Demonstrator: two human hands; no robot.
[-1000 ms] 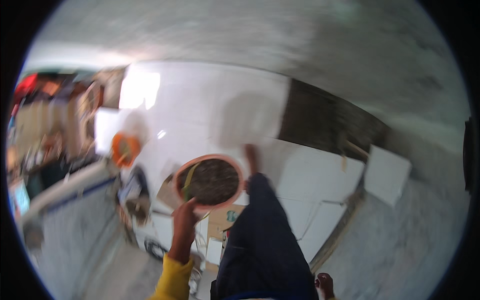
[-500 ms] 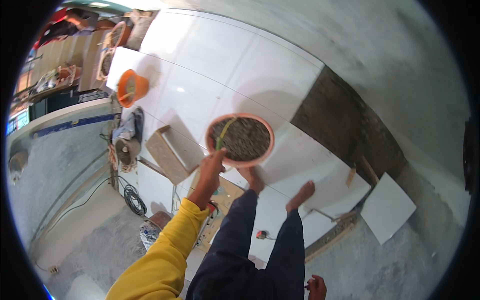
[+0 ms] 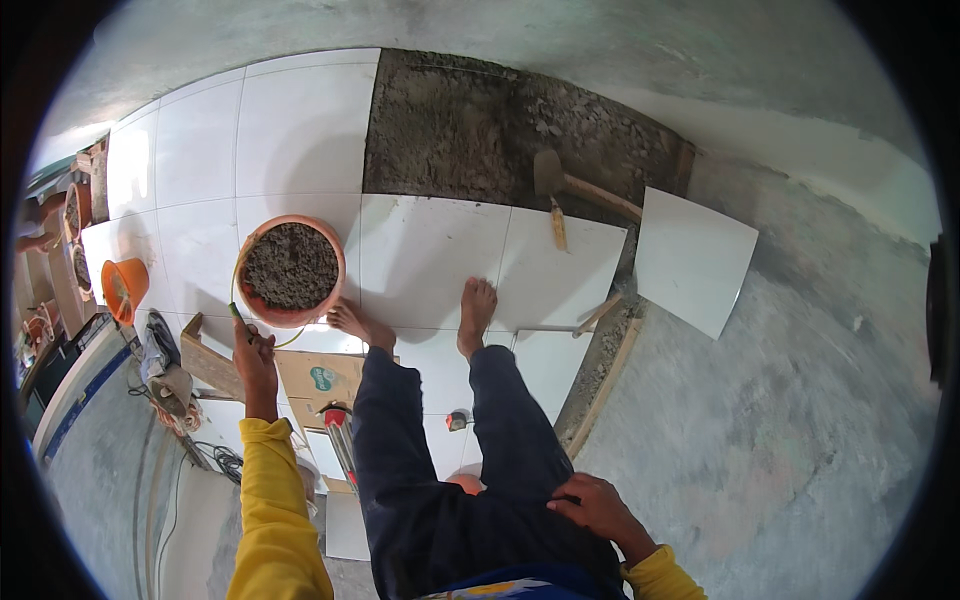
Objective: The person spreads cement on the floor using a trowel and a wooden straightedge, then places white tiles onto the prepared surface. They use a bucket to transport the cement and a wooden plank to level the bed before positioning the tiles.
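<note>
White tiled floor (image 3: 300, 120), grey wall (image 3: 500, 35), dark bare patch (image 3: 440, 130)

A room under construction, its floor being only partly tiled. Just beyond the left fingers (image 3: 264, 345) is a tub (image 3: 286, 319) of crumbly grey mix (image 3: 291, 265). Farther ahead, to their right, white tiles (image 3: 300, 110) border a bare dark bed (image 3: 450, 125) below a rough grey wall (image 3: 480, 30). A loose tile (image 3: 695, 262) lies ahead and right of the right fingers (image 3: 572, 500).

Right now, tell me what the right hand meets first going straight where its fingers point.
Most likely the dark right trouser leg: the right hand's fingers appear to rest on it, though depth is unclear.
</note>
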